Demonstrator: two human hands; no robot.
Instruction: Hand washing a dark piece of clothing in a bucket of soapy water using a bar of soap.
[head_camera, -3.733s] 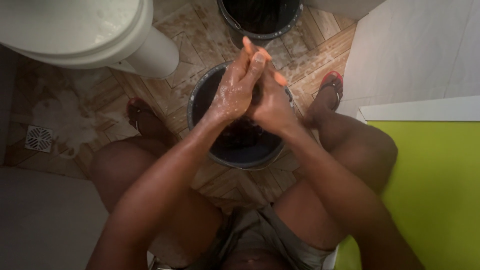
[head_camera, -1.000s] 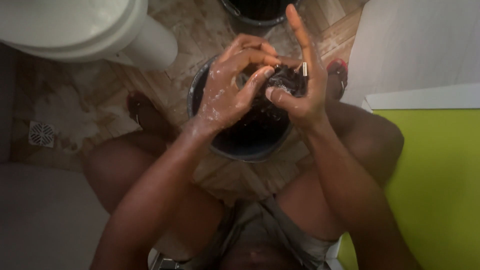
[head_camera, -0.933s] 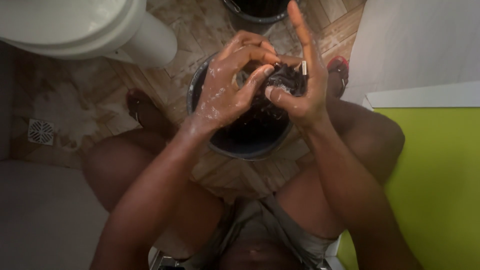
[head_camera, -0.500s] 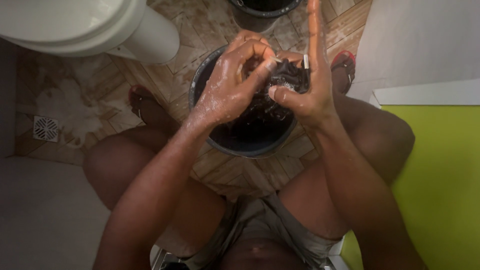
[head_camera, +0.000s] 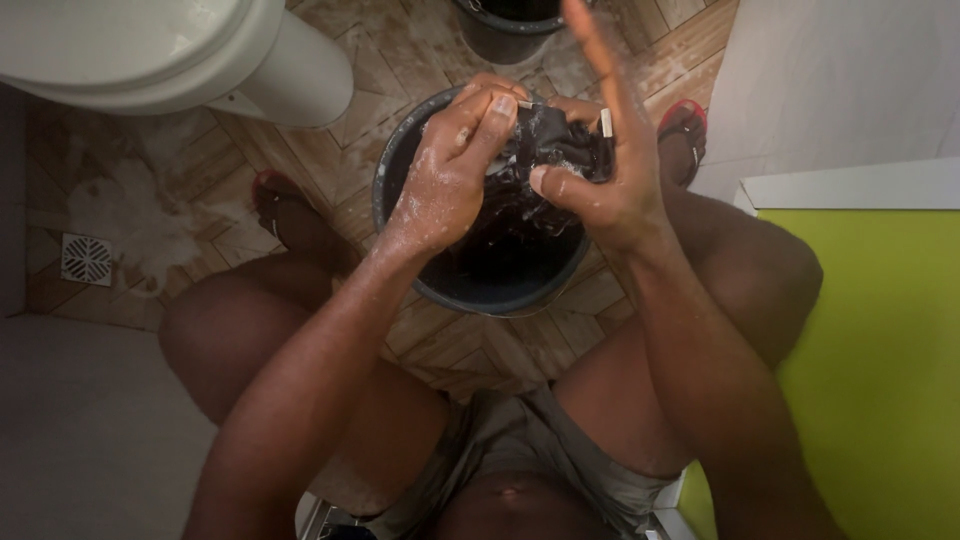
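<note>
Both hands work a wet black cloth (head_camera: 545, 150) just above a dark bucket (head_camera: 400, 170) that stands on the wood-patterned floor (head_camera: 340, 180) between the person's knees. The left hand (head_camera: 445, 185), flecked with suds, is curled over the cloth's left side, fingertips pressed into it. The right hand (head_camera: 605, 170) grips the cloth's right side with thumb and lower fingers, while its index finger sticks straight up, away from the cloth. The cloth hangs bunched between the two hands, its lower folds trailing into the bucket. A second bucket (head_camera: 500, 25) sits at the floor's far edge, a white toilet (head_camera: 200, 60) at its far-left corner, and a drain grate (head_camera: 85, 258) near its left edge. A green panel (head_camera: 880, 380) fills the right side.
</note>
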